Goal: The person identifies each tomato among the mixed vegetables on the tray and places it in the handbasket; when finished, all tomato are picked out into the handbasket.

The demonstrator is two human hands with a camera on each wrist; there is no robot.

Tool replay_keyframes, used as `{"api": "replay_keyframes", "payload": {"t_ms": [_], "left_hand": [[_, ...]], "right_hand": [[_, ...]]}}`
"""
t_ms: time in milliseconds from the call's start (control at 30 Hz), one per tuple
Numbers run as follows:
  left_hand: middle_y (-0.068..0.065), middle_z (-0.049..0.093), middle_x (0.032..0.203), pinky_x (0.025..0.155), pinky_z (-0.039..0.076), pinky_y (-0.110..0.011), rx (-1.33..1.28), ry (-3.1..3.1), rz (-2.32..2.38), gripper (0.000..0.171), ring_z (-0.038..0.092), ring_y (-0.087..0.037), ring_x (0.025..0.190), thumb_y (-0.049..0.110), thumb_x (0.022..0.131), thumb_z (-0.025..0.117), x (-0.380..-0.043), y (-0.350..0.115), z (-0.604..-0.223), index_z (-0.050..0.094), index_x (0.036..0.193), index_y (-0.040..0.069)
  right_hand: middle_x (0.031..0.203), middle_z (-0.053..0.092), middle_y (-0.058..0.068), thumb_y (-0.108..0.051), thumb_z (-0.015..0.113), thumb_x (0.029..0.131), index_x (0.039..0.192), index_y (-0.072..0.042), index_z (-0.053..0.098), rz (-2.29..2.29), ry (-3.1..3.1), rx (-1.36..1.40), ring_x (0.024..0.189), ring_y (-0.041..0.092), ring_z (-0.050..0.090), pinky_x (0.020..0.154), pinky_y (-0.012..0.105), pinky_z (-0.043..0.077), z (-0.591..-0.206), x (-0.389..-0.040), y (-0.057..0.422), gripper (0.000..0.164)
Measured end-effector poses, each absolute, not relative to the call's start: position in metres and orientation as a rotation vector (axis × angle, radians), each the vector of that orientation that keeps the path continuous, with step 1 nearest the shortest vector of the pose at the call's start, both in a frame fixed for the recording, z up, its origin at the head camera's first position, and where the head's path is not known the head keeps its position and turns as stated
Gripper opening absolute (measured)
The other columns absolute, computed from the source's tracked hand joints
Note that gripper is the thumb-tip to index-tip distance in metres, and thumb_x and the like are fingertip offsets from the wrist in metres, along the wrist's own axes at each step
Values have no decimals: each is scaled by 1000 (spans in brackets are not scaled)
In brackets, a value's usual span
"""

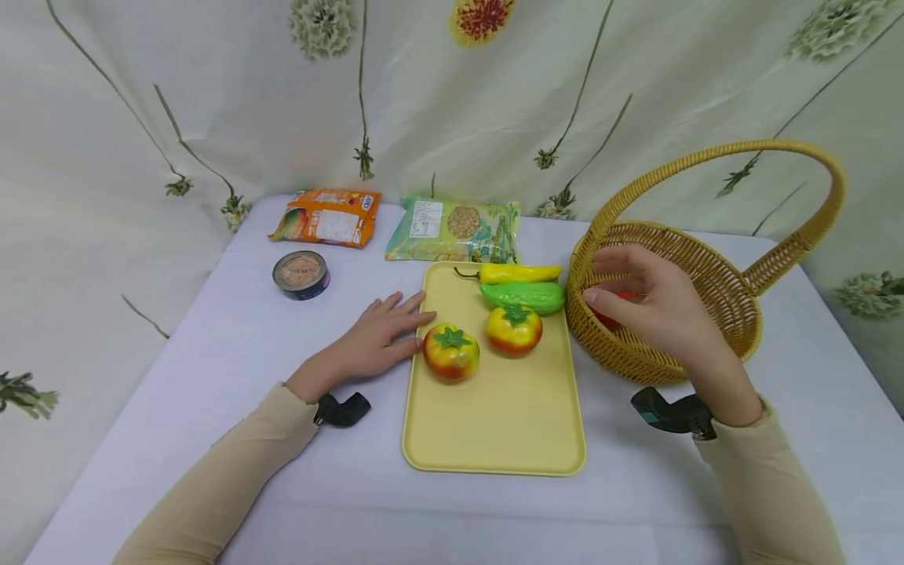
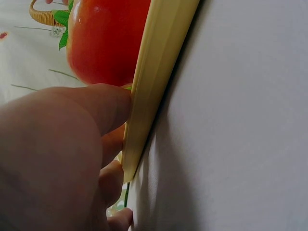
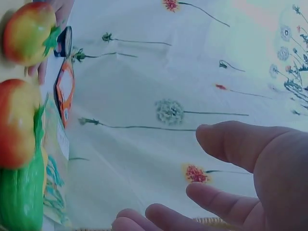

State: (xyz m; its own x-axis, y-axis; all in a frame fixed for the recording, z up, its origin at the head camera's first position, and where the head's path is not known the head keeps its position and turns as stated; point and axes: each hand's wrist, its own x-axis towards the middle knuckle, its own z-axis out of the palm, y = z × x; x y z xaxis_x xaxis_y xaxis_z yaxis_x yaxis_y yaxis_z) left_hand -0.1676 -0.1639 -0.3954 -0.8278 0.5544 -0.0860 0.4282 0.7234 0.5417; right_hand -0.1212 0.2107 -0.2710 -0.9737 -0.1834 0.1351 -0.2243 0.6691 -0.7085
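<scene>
My left hand [image 1: 382,333] rests at the left rim of a yellow tray [image 1: 494,431], fingers spread, the thumb close to a tomato [image 1: 450,355]. In the left wrist view its fingertips touch the tray's edge. Beside that tomato lies a second tomato [image 1: 514,329], and behind them are a green cucumber-like vegetable [image 1: 524,297] and a yellow chili pepper [image 1: 519,273]. Above the near left part of a wicker basket [image 1: 713,275] hovers my right hand [image 1: 653,302], fingers loosely bent and thumb apart, holding nothing. A red item [image 1: 606,318] in the basket shows partly behind that hand.
A tin can [image 1: 300,275] stands at the left back. Along the rear lie an orange snack packet [image 1: 328,217] and a green packet [image 1: 455,229]. The basket's tall handle [image 1: 741,147] arches over it. A flower-print cloth [image 1: 438,94] hangs behind the table.
</scene>
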Motion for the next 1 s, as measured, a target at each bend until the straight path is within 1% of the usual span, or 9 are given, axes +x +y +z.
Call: {"api": "replay_keyframes", "payload": {"t_ms": [67, 133, 233, 367, 467, 700, 833, 1000], "left_hand": [[-11, 22, 171, 125, 1, -68, 779, 2688, 757, 52, 9, -48, 158, 33, 104, 54, -167, -164, -395, 48, 153, 17], [-11, 22, 171, 125, 1, -68, 774, 2688, 753, 52, 9, -47, 158, 33, 104, 54, -166, -165, -395, 48, 153, 17], [-11, 22, 171, 125, 1, -68, 766, 2688, 748, 52, 9, -47, 158, 34, 104, 54, -166, -165, -395, 48, 153, 16], [-10, 23, 171, 126, 1, -68, 760, 2691, 752, 52, 9, -47, 158, 34, 104, 54, -167, -165, -394, 49, 153, 17], [-9, 22, 171, 126, 1, -67, 760, 2690, 753, 52, 9, -46, 158, 35, 104, 54, -168, -165, -394, 48, 153, 18], [-10, 22, 171, 126, 0, -67, 771, 2680, 758, 52, 8, -47, 158, 33, 104, 54, -168, -164, -394, 48, 154, 17], [-10, 22, 171, 126, 0, -67, 769, 2682, 761, 52, 8, -46, 158, 34, 104, 54, -168, -164, -395, 48, 154, 18], [-10, 22, 171, 126, 1, -67, 769, 2685, 752, 52, 8, -46, 158, 34, 104, 54, -168, -164, -395, 48, 154, 18]], "right_hand": [[133, 64, 15, -21, 72, 96, 134, -7, 59, 1238, -2818, 391, 110, 36, 71, 84, 36, 63, -275, -122, 200, 43], [132, 64, 16, -17, 71, 96, 133, -5, 60, 1284, -2811, 443, 109, 33, 72, 88, 42, 62, -281, -123, 191, 40], [134, 64, 17, -13, 72, 95, 132, -4, 60, 1351, -2805, 507, 112, 32, 71, 91, 46, 61, -291, -125, 181, 40], [138, 63, 17, -15, 73, 93, 134, -4, 58, 1380, -2823, 542, 120, 35, 67, 95, 52, 58, -301, -128, 175, 45], [139, 62, 17, -16, 74, 92, 136, -4, 58, 1378, -2852, 543, 123, 37, 65, 95, 52, 59, -308, -131, 172, 48], [141, 60, 20, -14, 76, 91, 137, -2, 57, 1367, -2877, 594, 124, 40, 62, 95, 53, 59, -323, -137, 166, 51], [138, 63, 18, -16, 77, 89, 135, -4, 60, 1313, -2915, 584, 121, 38, 63, 94, 51, 60, -332, -140, 162, 50], [132, 65, 18, -14, 79, 87, 131, -2, 62, 1294, -2930, 588, 115, 35, 64, 90, 46, 61, -342, -144, 159, 49]]}}
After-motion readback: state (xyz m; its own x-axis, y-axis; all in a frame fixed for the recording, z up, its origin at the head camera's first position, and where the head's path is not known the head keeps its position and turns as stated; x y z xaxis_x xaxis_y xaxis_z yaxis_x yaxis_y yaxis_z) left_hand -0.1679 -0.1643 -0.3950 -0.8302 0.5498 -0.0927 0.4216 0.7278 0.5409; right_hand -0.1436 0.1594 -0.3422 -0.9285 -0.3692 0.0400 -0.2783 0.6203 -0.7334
